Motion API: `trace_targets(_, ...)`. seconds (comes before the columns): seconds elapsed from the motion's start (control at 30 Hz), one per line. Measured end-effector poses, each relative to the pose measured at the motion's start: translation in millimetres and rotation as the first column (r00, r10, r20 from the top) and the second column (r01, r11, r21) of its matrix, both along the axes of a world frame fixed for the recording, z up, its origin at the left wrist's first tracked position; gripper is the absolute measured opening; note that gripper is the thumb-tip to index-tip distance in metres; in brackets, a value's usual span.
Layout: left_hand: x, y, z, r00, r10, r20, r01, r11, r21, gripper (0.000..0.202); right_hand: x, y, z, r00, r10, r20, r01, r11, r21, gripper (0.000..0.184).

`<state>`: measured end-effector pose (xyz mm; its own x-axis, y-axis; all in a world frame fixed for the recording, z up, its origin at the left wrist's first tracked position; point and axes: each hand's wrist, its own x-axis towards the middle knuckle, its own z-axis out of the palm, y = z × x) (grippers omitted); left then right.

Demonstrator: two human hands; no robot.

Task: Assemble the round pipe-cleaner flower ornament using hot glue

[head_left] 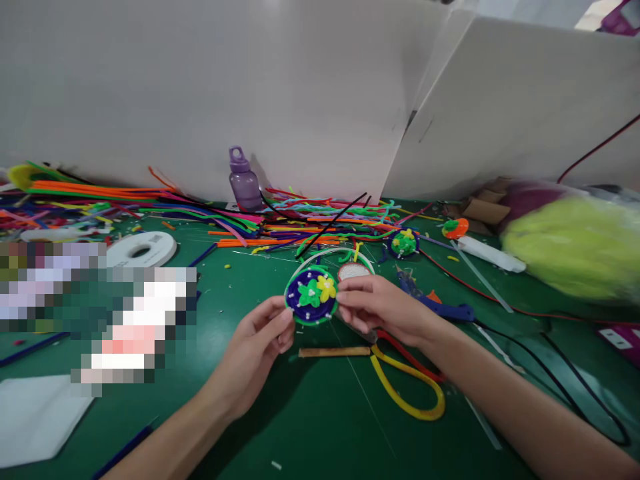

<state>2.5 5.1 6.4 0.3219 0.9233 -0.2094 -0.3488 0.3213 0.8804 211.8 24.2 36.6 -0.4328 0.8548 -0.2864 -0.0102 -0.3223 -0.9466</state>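
A round dark-blue pipe-cleaner disc point(299, 310) is held up between my two hands, over the table. It has a bright green rim, a green and a yellow flower on its face, and small white beads. My left hand point(265, 330) pinches the lower left edge. At the right edge, the thumb and fingers of my right hand point(377, 307) close on it. Behind the disc a pale hoop point(327, 252) curves up, partly hidden. A white round piece with a red border point(354, 271) shows just above my right fingers.
Loose pipe cleaners point(300, 223) lie along the back near a purple bottle point(245, 180). A similar flower disc point(404, 243) and a blue glue gun point(440, 308) sit to the right. Scissors with yellow and red handles point(433, 410) lie below my right hand. A white spool point(163, 248) is left.
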Motion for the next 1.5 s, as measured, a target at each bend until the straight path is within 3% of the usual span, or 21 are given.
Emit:
trace_targets(0.13, 0, -3, 1.0, 1.0, -0.022, -0.011, 0.022, 1.0, -0.019, 0.013, 5, 4, 0.0, 0.999, -0.039, -0.005, 0.039, 0.999, 0.02, 0.037)
trace_targets(0.3, -1, -1, 0.5, 1.0, 0.002, -0.025, -0.002, 1.0, -0.005, 0.015, 2, 2, 0.8, 0.998, -0.039, -0.058, 0.038, 0.999, -0.023, 0.025)
trace_targets(0.57, 0, -1, 2.1, 0.995, 0.031, -0.096, -0.029, 0.999, 0.027, 0.018, -6, -2, -1.3, 0.995, -0.058, -0.084, 0.059, 0.998, 0.017, 0.021)
trace_targets(0.97, -1, 0, 1.0, 0.998, 0.006, -0.067, -0.005, 1.0, 0.022, 0.015, -2, -3, 2.0, 0.999, 0.018, 0.03, -0.019, 1.0, 0.023, 0.023)
trace_targets(1.33, -1, 0, -0.1, 0.997, 0.036, -0.072, -0.033, 0.999, 0.039, 0.015, -7, -4, 0.2, 0.998, -0.054, 0.037, 0.053, 0.998, 0.039, 0.027)
trace_targets(1.4, 0, -2, 0.9, 0.992, 0.034, -0.123, -0.029, 0.999, 0.043, 0.016, -6, -4, 0.1, 0.998, -0.056, 0.028, 0.055, 0.998, 0.008, 0.027)
trace_targets(1.5, -2, 2, 9.5, 0.93, 0.112, -0.349, -0.067, 0.988, 0.138, 0.019, -4, -4, -0.3, 0.997, -0.079, -0.013, 0.079, 0.997, -0.005, 0.027)
